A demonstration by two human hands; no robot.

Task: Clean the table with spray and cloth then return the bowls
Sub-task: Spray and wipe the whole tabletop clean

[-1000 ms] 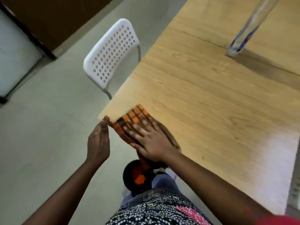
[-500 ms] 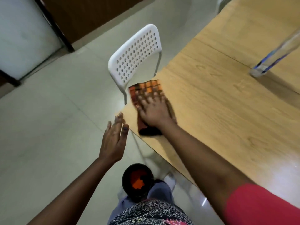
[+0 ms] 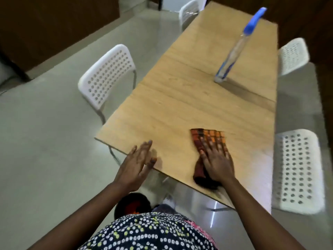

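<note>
An orange and brown checked cloth (image 3: 203,137) lies on the wooden table (image 3: 180,109) near its front edge. My right hand (image 3: 217,159) presses flat on the cloth with fingers spread. My left hand (image 3: 138,159) hovers at the table's front edge, fingers straight, holding nothing. A clear spray bottle (image 3: 232,56) with a blue head stands on the table farther back. Near my feet a dark round thing (image 3: 133,204) with orange inside lies on the floor. No bowls are on the table.
White perforated chairs stand around the table: one on the left (image 3: 106,74), two on the right (image 3: 299,168) (image 3: 292,55), one at the far end (image 3: 188,10). Grey floor lies to the left. Dark wooden panels line the back.
My right hand has slid the cloth from the table's left corner to the right along the front edge. My left hand moved in over the edge. The view has lifted to show the whole table.
</note>
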